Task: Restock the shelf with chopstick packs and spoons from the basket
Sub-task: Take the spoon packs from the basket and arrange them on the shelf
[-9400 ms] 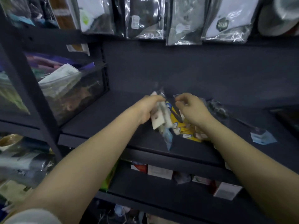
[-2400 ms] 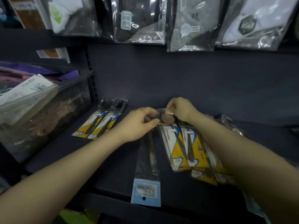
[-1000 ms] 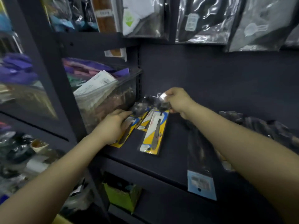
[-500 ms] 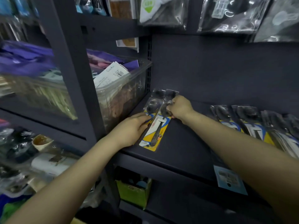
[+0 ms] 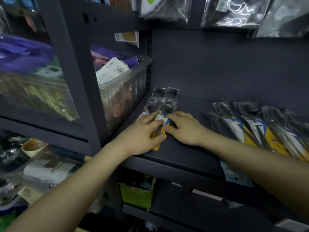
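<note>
A: Head view: the small stack of spoon packs (image 5: pixel 161 104), dark spoons in clear sleeves on yellow-and-blue cards, lies at the far left of the dark metal shelf (image 5: pixel 184 156), close beside the shelf's left upright.

B: And the hands?

A: The left hand (image 5: pixel 142 136) lies flat on the near end of the stack, fingers straight and together, pressing the cards down. The right hand (image 5: pixel 185 128) rests just to the right, fingers loosely spread with the tips touching the stack's right edge. Neither pinches anything.

B: So squaring up a pile, I'd judge. What else is on the shelf?

A: To the right, a fanned row of spoon packs (image 5: pixel 260 124) of the same kind, overlapping and untidy. A long clear sleeve with a pale blue header card (image 5: pixel 235 176) hangs over the near edge, perhaps a chopstick pack; I cannot tell.

B: The basket?

A: Not in view, so what remains in it is unknown. By my reckoning, spoons are partly shelved and the right-hand row wants straightening.

B: Beyond that?

A: A clear plastic bin (image 5: pixel 122 91) of packets on the left, and bagged goods (image 5: pixel 234 12) hanging above.
</note>
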`<act>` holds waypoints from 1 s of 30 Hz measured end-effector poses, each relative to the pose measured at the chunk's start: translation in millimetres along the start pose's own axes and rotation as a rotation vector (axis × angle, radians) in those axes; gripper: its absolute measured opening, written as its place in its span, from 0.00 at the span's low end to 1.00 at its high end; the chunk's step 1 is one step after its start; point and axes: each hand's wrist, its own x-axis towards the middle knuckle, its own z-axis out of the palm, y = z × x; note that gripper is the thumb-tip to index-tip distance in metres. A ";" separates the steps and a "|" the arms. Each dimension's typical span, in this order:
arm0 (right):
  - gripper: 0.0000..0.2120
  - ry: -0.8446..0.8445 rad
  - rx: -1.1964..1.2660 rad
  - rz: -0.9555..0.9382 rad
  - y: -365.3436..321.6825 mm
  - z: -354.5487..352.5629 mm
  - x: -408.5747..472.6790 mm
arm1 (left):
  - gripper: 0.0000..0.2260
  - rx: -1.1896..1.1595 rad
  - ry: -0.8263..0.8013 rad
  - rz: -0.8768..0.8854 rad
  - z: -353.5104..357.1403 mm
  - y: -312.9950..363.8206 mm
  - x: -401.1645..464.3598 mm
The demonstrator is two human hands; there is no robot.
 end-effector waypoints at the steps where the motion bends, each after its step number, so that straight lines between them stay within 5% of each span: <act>1: 0.27 -0.002 -0.015 -0.018 -0.2 0.6 -0.8 | 0.27 -0.024 -0.004 0.004 -2.3 -0.5 -1.1; 6: 0.19 0.137 0.095 -0.125 28.1 -28.5 -17.1 | 0.29 0.027 -0.020 -0.014 -5.6 -3.1 0.3; 9: 0.15 0.287 0.098 0.025 82.1 -56.3 -30.8 | 0.28 0.052 0.144 0.015 -6.2 12.2 5.9; 14: 0.24 0.159 0.187 0.270 152.4 -67.5 -32.9 | 0.20 -0.017 0.238 0.135 -0.1 61.1 23.7; 22: 0.14 0.098 0.259 0.308 157.7 -66.5 -7.4 | 0.39 0.029 -0.378 0.125 24.5 112.6 42.3; 26: 0.20 0.192 0.617 0.371 174.5 -83.5 -9.1 | 0.40 0.025 -0.390 0.098 34.6 124.1 55.4; 30: 0.10 0.263 1.017 0.266 194.9 -115.1 -30.5 | 0.40 0.013 -0.366 0.091 46.5 134.1 73.2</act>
